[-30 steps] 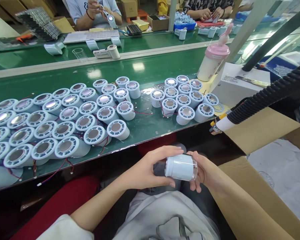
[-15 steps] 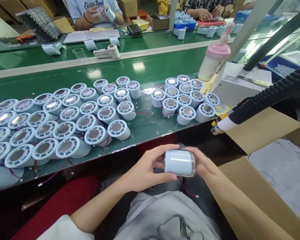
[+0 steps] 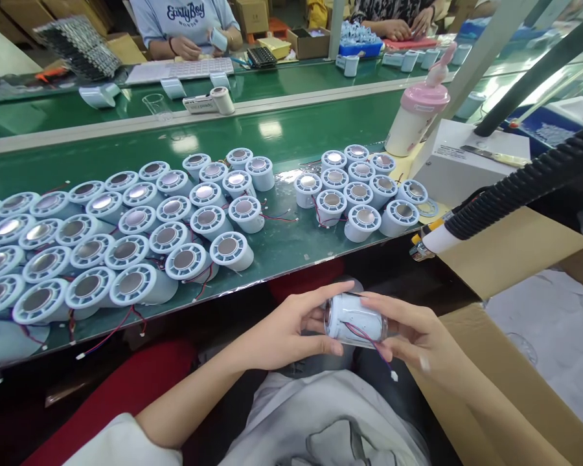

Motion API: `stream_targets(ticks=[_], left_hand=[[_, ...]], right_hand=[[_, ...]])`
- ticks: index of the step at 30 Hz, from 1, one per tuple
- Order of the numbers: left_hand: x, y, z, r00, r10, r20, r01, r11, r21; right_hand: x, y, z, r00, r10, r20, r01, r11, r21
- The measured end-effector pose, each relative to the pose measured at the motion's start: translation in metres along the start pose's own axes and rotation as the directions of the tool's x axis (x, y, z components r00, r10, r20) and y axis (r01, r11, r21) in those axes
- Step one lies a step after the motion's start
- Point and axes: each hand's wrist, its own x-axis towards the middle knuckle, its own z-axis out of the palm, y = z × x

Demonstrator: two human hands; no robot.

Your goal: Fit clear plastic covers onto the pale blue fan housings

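Fingers [image 3: 393,307] of the bare left hand [image 3: 284,330] and bare right hand [image 3: 425,336] are gripping a pale-blue plastic cylinder [image 3: 352,310] trailing thin red-and-blue wires [image 3: 368,338], while 2 groups of matching pale-blue cylinders [image 3: 245,207] are standing on the glossy green counter [image 3: 276,243].

Green Worktop [image 3: 330,116] Being Divided by Pale Rail [image 3: 282,99]

Bright light [image 3: 271,129] is being reflected by the worktop. The far edge is being marked by an upright post [image 3: 337,32], and the background is being partly filled by cardboard boxes [image 3: 251,17].
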Motion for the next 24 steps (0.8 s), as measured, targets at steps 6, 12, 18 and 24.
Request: stream_targets(ticks=[6,12,18,24], left_hand=[[0.006,-0.013,-0.001,0.997,-0.074,0.034,0.078,0.985,-0.152],[0.014,-0.009,-0.004,0.996,-0.081,0.029,0.084,0.987,-0.136],[0.019,-0.003,-0.006,0.991,-0.102,0.081,0.108,0.992,-0.068],[0.018,-0.017,-0.003,0.983,-0.166,0.071,0.175,0.973,-0.147]], right_hand=[[0.006,-0.001,0.001,0.993,0.113,0.013,-0.114,0.993,0.039],[0.005,0.010,-0.002,0.983,0.183,0.011,-0.178,0.941,0.288],[-0.004,0.006,-0.004,0.985,0.164,-0.043,-0.155,0.974,0.168],[-0.001,0.008,0.007,0.972,0.226,-0.062,-0.219,0.971,0.092]])
